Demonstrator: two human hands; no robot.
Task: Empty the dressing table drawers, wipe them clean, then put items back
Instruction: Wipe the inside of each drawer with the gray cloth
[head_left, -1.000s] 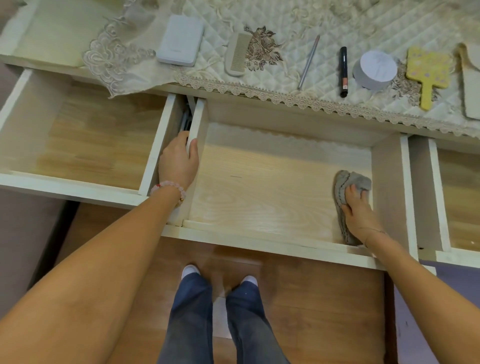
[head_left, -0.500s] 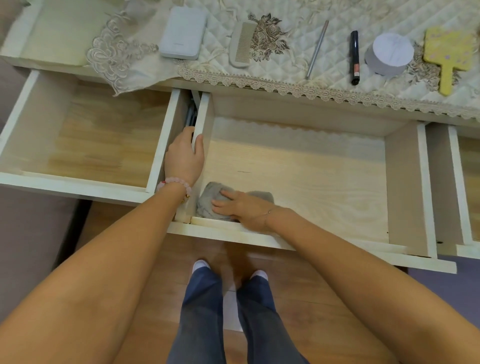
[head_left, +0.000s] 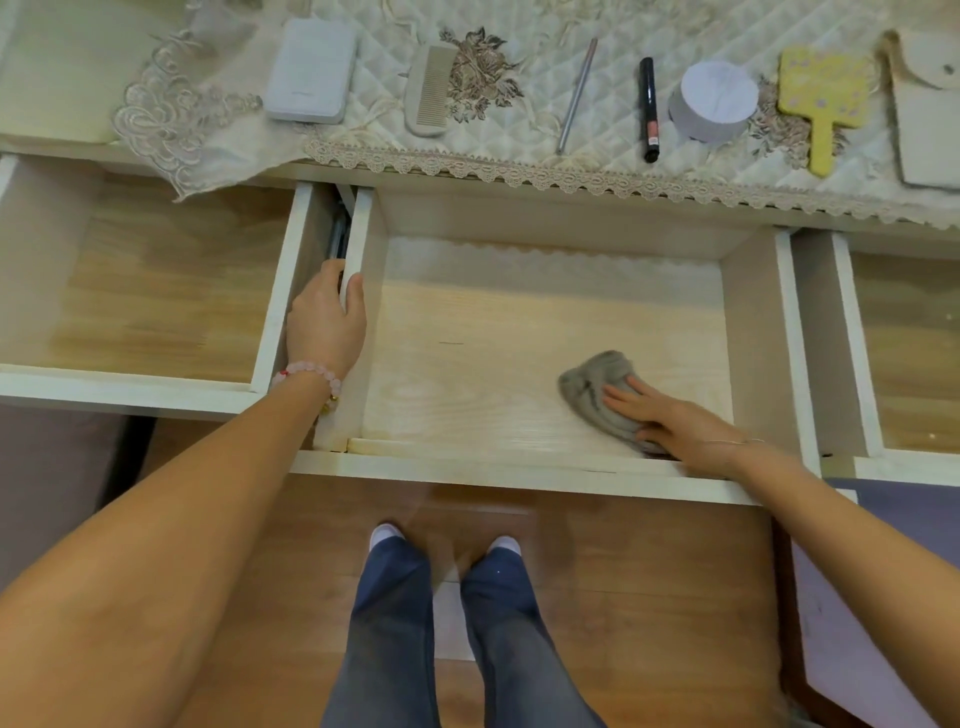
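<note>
Inside the middle drawer, near its front right corner, I see the right hand pressing a grey cloth down with straight fingers. The left hand grips the drawer's left wall, thumb inside.

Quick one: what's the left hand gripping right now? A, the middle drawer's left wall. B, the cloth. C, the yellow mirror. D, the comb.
A: the left hand has its fingers and thumb curled over the top edge of the middle drawer's left wall, while the right hand presses the cloth.
</note>
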